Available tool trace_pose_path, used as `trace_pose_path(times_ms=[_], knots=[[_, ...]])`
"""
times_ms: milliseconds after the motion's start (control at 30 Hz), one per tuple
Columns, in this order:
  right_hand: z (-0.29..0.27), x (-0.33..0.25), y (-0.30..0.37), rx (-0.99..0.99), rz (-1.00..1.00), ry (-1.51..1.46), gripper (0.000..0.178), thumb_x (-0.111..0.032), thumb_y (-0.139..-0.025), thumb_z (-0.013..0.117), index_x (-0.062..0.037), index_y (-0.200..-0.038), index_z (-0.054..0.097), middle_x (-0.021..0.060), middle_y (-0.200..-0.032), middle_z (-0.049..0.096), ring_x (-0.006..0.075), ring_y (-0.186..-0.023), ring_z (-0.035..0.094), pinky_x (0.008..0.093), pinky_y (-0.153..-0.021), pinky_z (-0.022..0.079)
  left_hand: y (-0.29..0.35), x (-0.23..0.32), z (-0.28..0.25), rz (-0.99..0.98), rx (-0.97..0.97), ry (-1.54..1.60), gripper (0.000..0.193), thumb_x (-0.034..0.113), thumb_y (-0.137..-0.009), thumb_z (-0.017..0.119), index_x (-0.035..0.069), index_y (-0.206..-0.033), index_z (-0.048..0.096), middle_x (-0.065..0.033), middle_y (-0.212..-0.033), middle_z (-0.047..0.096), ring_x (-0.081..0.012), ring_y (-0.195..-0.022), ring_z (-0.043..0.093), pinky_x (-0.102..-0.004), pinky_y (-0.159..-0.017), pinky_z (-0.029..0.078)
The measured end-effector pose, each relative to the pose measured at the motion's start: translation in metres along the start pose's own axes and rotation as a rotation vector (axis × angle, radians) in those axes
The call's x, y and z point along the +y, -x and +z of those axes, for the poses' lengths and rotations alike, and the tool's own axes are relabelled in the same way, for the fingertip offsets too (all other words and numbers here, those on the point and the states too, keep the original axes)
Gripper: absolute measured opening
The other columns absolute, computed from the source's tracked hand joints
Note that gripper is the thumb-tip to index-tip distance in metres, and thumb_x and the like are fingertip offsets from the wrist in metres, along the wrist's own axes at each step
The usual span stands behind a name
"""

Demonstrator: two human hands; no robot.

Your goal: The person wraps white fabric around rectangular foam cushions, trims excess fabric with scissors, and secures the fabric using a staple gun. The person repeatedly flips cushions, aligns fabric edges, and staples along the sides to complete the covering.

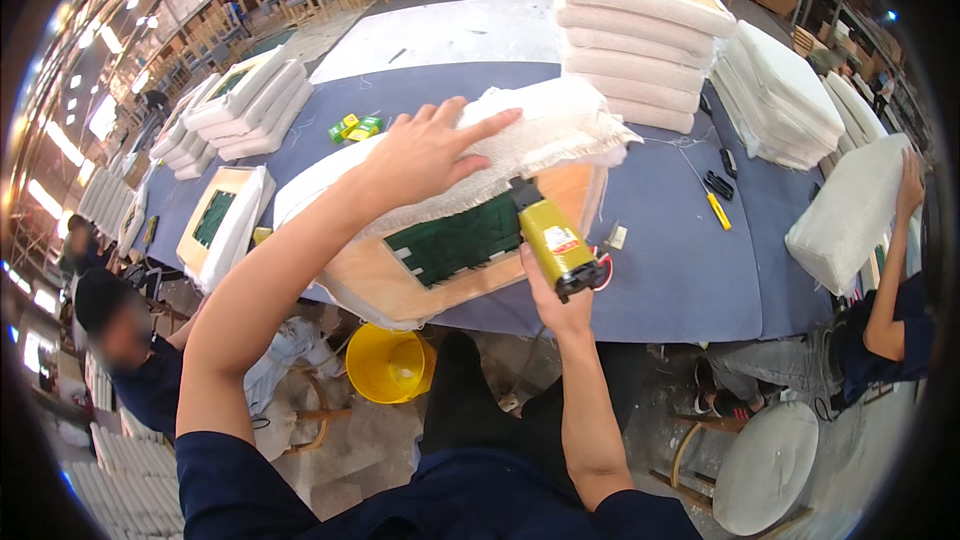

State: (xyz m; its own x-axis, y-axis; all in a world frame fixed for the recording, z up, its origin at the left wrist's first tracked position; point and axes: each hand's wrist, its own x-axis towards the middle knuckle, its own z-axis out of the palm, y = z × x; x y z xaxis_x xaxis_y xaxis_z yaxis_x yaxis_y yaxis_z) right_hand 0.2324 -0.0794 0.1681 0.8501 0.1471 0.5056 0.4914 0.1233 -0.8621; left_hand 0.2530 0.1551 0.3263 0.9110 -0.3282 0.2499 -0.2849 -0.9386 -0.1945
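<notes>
A wooden seat panel point(372, 278) with dark green webbing point(455, 245) in its opening leans tilted on the table before me. Cream fabric point(565, 120) with a frayed edge is folded over its far side. My left hand point(425, 155) lies on this fabric with the fingers spread and the index finger pointing right. In my right hand point(560, 308) is a yellow and black staple gun point(556, 240), its nose close to the fabric edge and the wood. The fingers round its handle are partly hidden behind the tool.
On the blue-grey table point(680, 270) lie a yellow-handled screwdriver point(718, 210), black tools point(718, 184) and small green boxes point(356, 128). Stacked cushions point(640, 50) rise at the back. A yellow bucket point(388, 365) stands below. Co-workers sit left point(130, 340) and right point(895, 310), the right one holding a cushion point(845, 215).
</notes>
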Motion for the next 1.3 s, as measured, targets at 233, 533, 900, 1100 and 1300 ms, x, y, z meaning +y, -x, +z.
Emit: trace_pose_path(times_ms=[233, 533, 900, 1100, 1300], knots=[[0.018, 0.009, -0.030, 0.023, 0.099, 0.057, 0.020, -0.014, -0.091, 0.083, 0.0043, -0.096, 0.078, 0.0105, -0.077, 0.077, 0.0178, -0.066, 0.071, 0.0371, -0.065, 0.054, 0.000, 0.005, -0.006, 0.000, -0.060, -0.020, 0.075, 0.039, -0.105, 0.069, 0.046, -0.171, 0.034, -0.0265, -0.142, 0.058, -0.0463, -0.121, 0.067, -0.0549, -0.099, 0.057], [0.025, -0.002, -0.021, -0.102, 0.178, 0.077, 0.041, -0.013, -0.083, 0.088, 0.0041, -0.118, 0.074, 0.0163, -0.090, 0.078, 0.0257, -0.083, 0.077, 0.0377, -0.082, 0.059, 0.006, 0.000, 0.006, 0.008, 0.003, -0.019, 0.087, 0.034, -0.100, 0.077, 0.047, -0.172, 0.030, -0.0284, -0.148, 0.055, -0.0457, -0.124, 0.065, -0.0546, -0.102, 0.056], [0.040, -0.003, -0.011, -0.099, 0.115, 0.005, 0.036, -0.013, -0.086, 0.086, 0.0047, -0.116, 0.075, 0.0199, -0.093, 0.080, 0.0357, -0.085, 0.078, 0.0404, -0.079, 0.059, 0.008, -0.046, -0.025, 0.070, -0.198, 0.420, 0.076, 0.039, -0.106, 0.061, 0.033, -0.175, 0.030, -0.0251, -0.172, 0.040, -0.0487, -0.153, 0.044, -0.0560, -0.126, 0.036], [0.059, 0.054, -0.042, 0.006, 0.001, -0.001, 0.030, -0.021, -0.087, 0.086, 0.0041, -0.101, 0.079, 0.0192, -0.087, 0.079, 0.0333, -0.079, 0.078, 0.0416, -0.073, 0.058, 0.027, -0.042, -0.023, -0.353, -0.289, 0.303, 0.057, 0.049, -0.118, 0.028, 0.038, -0.174, 0.028, -0.0274, -0.145, 0.058, -0.0472, -0.133, 0.060, -0.0549, -0.118, 0.045], [0.056, 0.045, -0.047, -0.088, 0.130, -0.038, 0.031, -0.021, -0.091, 0.085, 0.0063, -0.105, 0.077, 0.0158, -0.090, 0.080, 0.0255, -0.084, 0.078, 0.0392, -0.079, 0.059, 0.038, -0.018, -0.016, -0.310, -0.132, -0.002, 0.068, 0.037, -0.112, 0.060, 0.044, -0.172, 0.029, -0.0268, -0.127, 0.061, -0.0460, -0.109, 0.071, -0.0526, -0.090, 0.060]])
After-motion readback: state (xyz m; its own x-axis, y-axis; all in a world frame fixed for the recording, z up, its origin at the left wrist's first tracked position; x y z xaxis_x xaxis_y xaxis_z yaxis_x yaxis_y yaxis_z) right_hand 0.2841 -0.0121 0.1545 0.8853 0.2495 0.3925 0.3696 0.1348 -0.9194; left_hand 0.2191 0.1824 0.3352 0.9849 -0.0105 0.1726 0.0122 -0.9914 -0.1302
